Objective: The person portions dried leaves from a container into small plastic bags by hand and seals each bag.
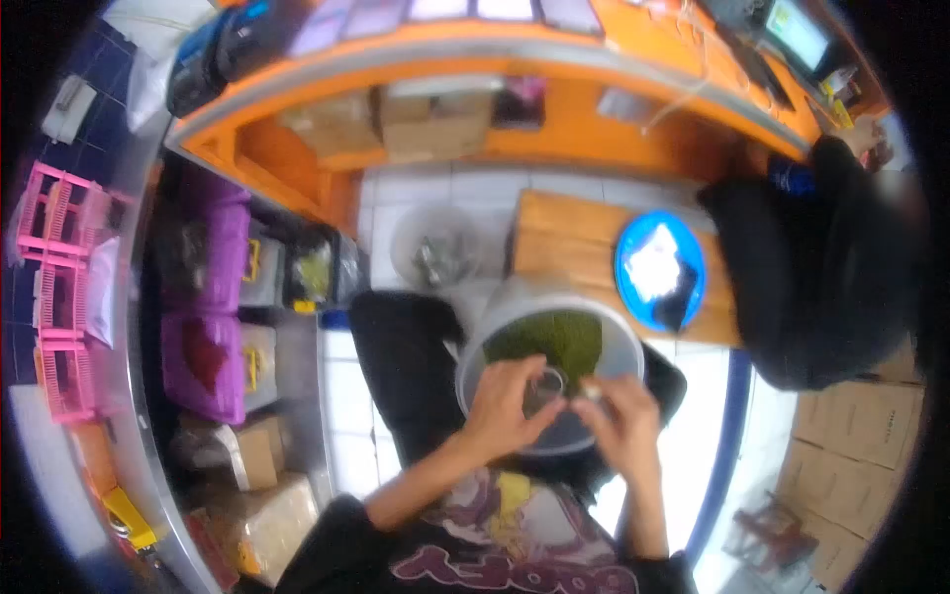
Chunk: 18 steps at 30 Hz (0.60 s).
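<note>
A white bucket (469, 381) stands between my knees, with a mass of fine green material (559, 340) inside. Over its near half, my left hand (503, 404) is closed around a small clear round container (547, 381), whose open rim faces up. Just to the right, my right hand (625, 414) pinches a small pale piece (591, 389) between thumb and fingers. Its exact kind is too blurred to tell. Both hands are close together, and the fingertips nearly meet beside the container.
A blue plate (620, 267) with white and dark items rests on a low wooden table (564, 233). Beyond my left knee is a pale tub (401, 247) with small contents. Purple bins (237, 346) line the left shelf. An orange counter (633, 148) spans the front; a person in black (826, 267) sits at right.
</note>
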### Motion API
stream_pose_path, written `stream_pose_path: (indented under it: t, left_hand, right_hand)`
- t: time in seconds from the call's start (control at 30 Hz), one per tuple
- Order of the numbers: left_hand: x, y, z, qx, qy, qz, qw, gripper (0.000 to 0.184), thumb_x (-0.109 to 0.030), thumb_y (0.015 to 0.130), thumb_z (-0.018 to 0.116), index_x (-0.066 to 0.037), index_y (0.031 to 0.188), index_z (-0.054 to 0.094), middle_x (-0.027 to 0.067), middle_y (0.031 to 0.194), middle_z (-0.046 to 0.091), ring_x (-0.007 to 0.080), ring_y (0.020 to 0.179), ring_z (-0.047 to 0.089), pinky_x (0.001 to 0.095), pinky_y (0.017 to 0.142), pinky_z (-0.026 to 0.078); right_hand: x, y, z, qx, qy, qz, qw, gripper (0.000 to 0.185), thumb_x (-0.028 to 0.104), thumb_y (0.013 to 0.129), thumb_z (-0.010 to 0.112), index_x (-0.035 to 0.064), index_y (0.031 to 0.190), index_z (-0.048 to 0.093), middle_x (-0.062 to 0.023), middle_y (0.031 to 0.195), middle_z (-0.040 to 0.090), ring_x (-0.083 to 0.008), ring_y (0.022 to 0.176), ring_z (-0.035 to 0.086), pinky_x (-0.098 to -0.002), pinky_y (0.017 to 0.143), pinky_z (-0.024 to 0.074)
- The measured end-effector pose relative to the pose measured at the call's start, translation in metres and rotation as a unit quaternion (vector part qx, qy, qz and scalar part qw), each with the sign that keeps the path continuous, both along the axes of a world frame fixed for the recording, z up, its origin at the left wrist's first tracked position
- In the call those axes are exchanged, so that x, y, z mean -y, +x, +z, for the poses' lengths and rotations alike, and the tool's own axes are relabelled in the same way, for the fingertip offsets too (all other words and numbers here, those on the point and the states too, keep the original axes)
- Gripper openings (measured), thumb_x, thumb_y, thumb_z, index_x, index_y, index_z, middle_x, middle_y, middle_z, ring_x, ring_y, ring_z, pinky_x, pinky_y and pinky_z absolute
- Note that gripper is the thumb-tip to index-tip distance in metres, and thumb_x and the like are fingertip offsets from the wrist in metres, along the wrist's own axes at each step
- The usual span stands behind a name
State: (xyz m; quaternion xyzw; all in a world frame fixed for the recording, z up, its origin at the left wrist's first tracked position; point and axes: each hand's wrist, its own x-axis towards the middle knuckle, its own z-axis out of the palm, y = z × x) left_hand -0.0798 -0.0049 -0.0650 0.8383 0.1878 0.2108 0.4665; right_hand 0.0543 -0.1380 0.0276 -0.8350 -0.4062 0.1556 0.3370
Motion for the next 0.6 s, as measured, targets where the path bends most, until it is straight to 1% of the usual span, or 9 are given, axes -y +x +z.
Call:
stream_pose_path:
  t: [0.07, 0.13, 0.2, 0.27, 0.33, 0.43, 0.5, 0.57, 0.6]
  left_hand:
    - [-0.004, 0.004, -0.006, -0.011, 0.073, -0.006, 0.997, 0.060, -0.018, 0.070, 0.079, -0.004, 0.123, 0.056, 0.0184, 0.106, 0.064, 0.0405, 0.098, 0.060, 0.0492, 0.084, 0.046]
    - [-0.002, 0.003, -0.021, -0.039, 0.080, -0.042, 0.995, 0.065, -0.023, 0.072, 0.076, -0.002, 0.129, 0.053, 0.0182, 0.112, 0.062, 0.0383, 0.106, 0.057, 0.0489, 0.094, 0.042]
    - [-0.008, 0.008, 0.003, -0.010, 0.152, 0.001, 0.988, 0.066, -0.024, 0.070, 0.080, -0.004, 0.128, 0.055, 0.0148, 0.103, 0.065, 0.0382, 0.101, 0.059, 0.0508, 0.088, 0.044]
    - [-0.007, 0.000, 0.002, -0.058, 0.189, 0.027, 0.980, 0.070, -0.028, 0.074, 0.080, -0.002, 0.132, 0.052, 0.0119, 0.101, 0.066, 0.0354, 0.102, 0.059, 0.0497, 0.092, 0.043]
    - [-0.010, -0.010, -0.013, -0.179, 0.001, -0.040, 0.983, 0.067, -0.025, 0.082, 0.075, -0.002, 0.139, 0.048, 0.0113, 0.100, 0.065, 0.0315, 0.101, 0.060, 0.0469, 0.101, 0.040]
    - [-0.014, -0.011, -0.002, -0.081, -0.044, -0.092, 0.991, 0.062, -0.019, 0.085, 0.071, 0.000, 0.139, 0.047, 0.0123, 0.106, 0.067, 0.0313, 0.107, 0.062, 0.0463, 0.103, 0.040]
    - [-0.010, -0.003, -0.001, -0.013, 0.036, -0.062, 0.997, 0.059, -0.015, 0.088, 0.066, 0.001, 0.141, 0.044, 0.0133, 0.115, 0.068, 0.0292, 0.119, 0.059, 0.0431, 0.104, 0.041]
    - [-0.008, -0.005, -0.003, -0.035, -0.144, -0.082, 0.986, 0.048, -0.017, 0.092, 0.066, -0.001, 0.135, 0.053, 0.0127, 0.115, 0.070, 0.0275, 0.119, 0.062, 0.0378, 0.097, 0.047]
    - [-0.010, -0.006, -0.001, -0.037, -0.146, -0.082, 0.985, 0.048, -0.017, 0.092, 0.066, -0.001, 0.135, 0.053, 0.0127, 0.115, 0.070, 0.0275, 0.119, 0.062, 0.0378, 0.097, 0.047]
  right_hand:
    - [-0.014, -0.018, -0.012, 0.045, -0.011, 0.011, 0.999, 0.020, 0.021, 0.082, 0.077, 0.0103, 0.098, 0.074, -0.0119, 0.079, 0.062, -0.0319, 0.065, 0.063, -0.0405, 0.057, 0.0505]
    - [-0.019, -0.027, -0.029, 0.084, -0.048, 0.020, 0.995, 0.015, 0.022, 0.082, 0.076, 0.0130, 0.093, 0.074, -0.0105, 0.077, 0.058, -0.0314, 0.063, 0.062, -0.0420, 0.055, 0.0490]
    - [-0.017, -0.026, -0.045, 0.131, -0.064, 0.022, 0.989, 0.011, 0.020, 0.080, 0.074, 0.0145, 0.089, 0.073, -0.0088, 0.074, 0.055, -0.0304, 0.062, 0.063, -0.0429, 0.052, 0.0490]
    - [-0.010, -0.021, -0.059, 0.176, -0.088, 0.028, 0.980, 0.013, 0.017, 0.076, 0.075, 0.0153, 0.088, 0.073, -0.0084, 0.075, 0.056, -0.0293, 0.062, 0.063, -0.0420, 0.052, 0.0491]
    - [-0.005, -0.014, -0.070, 0.206, -0.085, 0.028, 0.974, 0.014, 0.016, 0.074, 0.075, 0.0163, 0.088, 0.074, -0.0083, 0.076, 0.056, -0.0289, 0.061, 0.063, -0.0416, 0.052, 0.0491]
    - [0.004, -0.012, -0.064, 0.144, -0.056, 0.025, 0.988, 0.005, 0.020, 0.078, 0.075, 0.0167, 0.083, 0.075, -0.0095, 0.078, 0.058, -0.0315, 0.068, 0.063, -0.0440, 0.059, 0.0507]
    - [0.008, -0.011, -0.056, 0.097, -0.054, 0.047, 0.993, 0.011, 0.018, 0.074, 0.077, 0.0172, 0.084, 0.078, -0.0078, 0.083, 0.056, -0.0268, 0.074, 0.063, -0.0401, 0.064, 0.0509]
    - [0.010, -0.010, -0.050, 0.062, -0.048, 0.047, 0.996, 0.011, 0.019, 0.075, 0.078, 0.0168, 0.086, 0.078, -0.0075, 0.085, 0.056, -0.0265, 0.078, 0.062, -0.0396, 0.067, 0.0506]
    - [0.010, -0.008, -0.048, 0.032, -0.035, 0.045, 0.998, 0.012, 0.021, 0.076, 0.078, 0.0163, 0.088, 0.078, -0.0072, 0.086, 0.056, -0.0261, 0.083, 0.061, -0.0390, 0.071, 0.0504]
